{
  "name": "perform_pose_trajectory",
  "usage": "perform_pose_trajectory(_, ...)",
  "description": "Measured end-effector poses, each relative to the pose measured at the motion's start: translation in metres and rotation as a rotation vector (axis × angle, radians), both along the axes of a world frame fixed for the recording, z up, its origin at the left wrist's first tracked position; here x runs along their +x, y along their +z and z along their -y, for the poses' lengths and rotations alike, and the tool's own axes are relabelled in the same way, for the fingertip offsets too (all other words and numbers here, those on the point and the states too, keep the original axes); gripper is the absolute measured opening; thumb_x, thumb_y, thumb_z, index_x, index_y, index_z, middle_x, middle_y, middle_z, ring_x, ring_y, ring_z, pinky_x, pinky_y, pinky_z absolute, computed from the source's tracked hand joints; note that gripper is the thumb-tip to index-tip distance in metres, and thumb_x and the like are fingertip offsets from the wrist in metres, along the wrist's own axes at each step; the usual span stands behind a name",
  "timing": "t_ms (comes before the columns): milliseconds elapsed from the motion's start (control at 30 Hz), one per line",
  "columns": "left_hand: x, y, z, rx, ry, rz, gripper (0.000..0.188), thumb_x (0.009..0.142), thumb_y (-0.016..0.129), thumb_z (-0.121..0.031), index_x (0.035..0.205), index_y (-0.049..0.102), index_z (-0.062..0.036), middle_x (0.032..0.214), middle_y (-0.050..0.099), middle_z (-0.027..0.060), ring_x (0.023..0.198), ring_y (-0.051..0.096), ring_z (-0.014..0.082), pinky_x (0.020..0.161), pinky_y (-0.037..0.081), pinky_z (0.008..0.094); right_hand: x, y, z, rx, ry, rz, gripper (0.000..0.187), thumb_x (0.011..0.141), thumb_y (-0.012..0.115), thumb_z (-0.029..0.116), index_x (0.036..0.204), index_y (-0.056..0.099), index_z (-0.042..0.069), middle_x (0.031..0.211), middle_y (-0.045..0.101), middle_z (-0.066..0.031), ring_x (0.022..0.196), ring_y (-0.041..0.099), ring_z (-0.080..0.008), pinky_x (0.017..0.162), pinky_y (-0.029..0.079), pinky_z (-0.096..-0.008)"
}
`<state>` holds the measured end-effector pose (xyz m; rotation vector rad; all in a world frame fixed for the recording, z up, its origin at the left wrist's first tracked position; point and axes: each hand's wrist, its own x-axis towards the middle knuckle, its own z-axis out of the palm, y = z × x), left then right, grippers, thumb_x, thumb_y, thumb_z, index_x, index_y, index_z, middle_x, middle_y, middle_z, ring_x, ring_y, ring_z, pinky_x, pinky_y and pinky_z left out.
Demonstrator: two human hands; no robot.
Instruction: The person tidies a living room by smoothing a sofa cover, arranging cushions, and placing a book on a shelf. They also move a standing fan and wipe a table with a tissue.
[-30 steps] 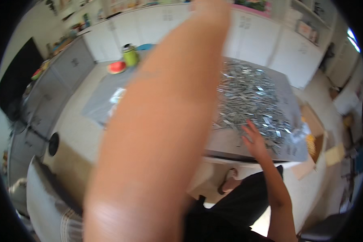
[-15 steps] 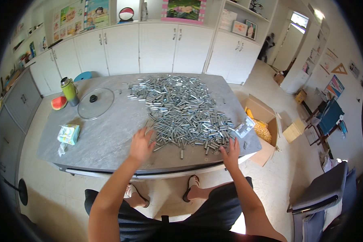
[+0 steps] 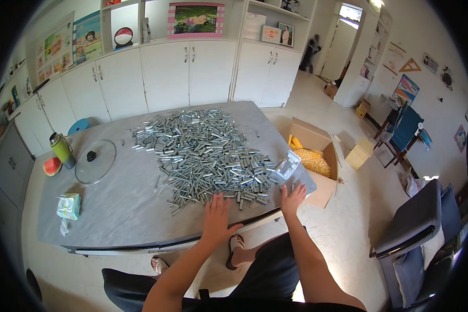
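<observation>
A broad heap of short silvery metal tubes [image 3: 203, 151] is spread over the grey table [image 3: 135, 208]. My left hand [image 3: 217, 218] lies at the near edge of the heap, its fingers stretched out and its thumb apart. Its fingertips reach the nearest tubes; nothing is seen in its grasp. Close to the table's right corner is my right hand [image 3: 293, 198], fingers spread over the tabletop, with a few small pieces by its fingertips. Just beyond it, a clear and white plastic package [image 3: 287, 165] rests beside the heap.
On the table's left are a glass lid [image 3: 101, 169], a green bottle [image 3: 62, 151], a watermelon piece [image 3: 52, 166] and a pack of wipes [image 3: 68, 206]. An open carton [image 3: 325, 186] with yellow contents stands by the right edge. A dark chair [image 3: 408, 223] is at right.
The view has turned to the right. My left hand has moved from the heap's left side to the middle of its near edge. My right hand has shifted away from the heap toward the corner.
</observation>
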<state>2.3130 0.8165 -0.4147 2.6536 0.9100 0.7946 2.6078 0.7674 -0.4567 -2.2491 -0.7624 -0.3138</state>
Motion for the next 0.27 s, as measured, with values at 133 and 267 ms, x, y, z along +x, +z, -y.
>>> perform_pose_trajectory(133,0.042,-0.005,0.004,-0.004,-0.061,-0.06,0.091,0.076,0.061,-0.055,0.139,0.026,0.0,0.147,0.019,0.0219,0.137,0.014,0.0379,0.108,0.013,0.0528,0.012,-0.012,-0.009,-0.127,0.072,0.005,0.077,0.087,0.048,0.053,0.133,0.034,-0.007,0.137,0.033,-0.0293,0.132,0.024,-0.0415,0.107,0.015,-0.0521)
perform_pose_trajectory(267,0.064,-0.017,-0.003,0.016,-0.046,-0.053,0.091,0.077,0.06,-0.055,0.14,0.024,-0.0008,0.148,0.017,0.02,0.137,0.014,0.0368,0.108,0.013,0.0529,-0.027,-0.012,-0.021,-0.038,0.176,0.115,0.076,0.086,0.051,0.052,0.13,0.037,-0.009,0.134,0.039,-0.0264,0.127,0.032,-0.0433,0.105,0.021,-0.0513)
